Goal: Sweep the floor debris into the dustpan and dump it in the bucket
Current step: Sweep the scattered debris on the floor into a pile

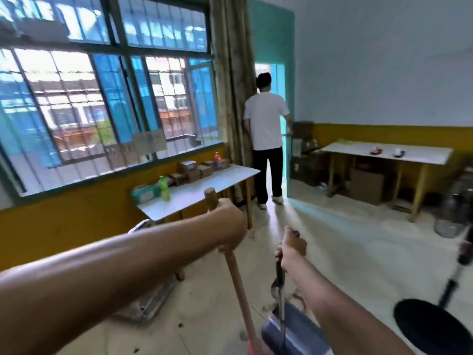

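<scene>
Head view: left grip (230, 224) clamped on broom handle (236, 280); right grip (291, 248) clamped on dustpan handle (280, 290). Dustpan (294, 326) low between the arms; black bucket (432, 326) near, rightward. Risk: tilting the pan in transit would spill debris short of the bucket.

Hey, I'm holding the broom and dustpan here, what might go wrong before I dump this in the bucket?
The dustpan hangs low from your right hand by a thin handle, so tilting it may spill debris. The black bucket sits off to your right, so carrying risks drips. Specks on the floor near the broom handle in your left hand could be missed.
</scene>
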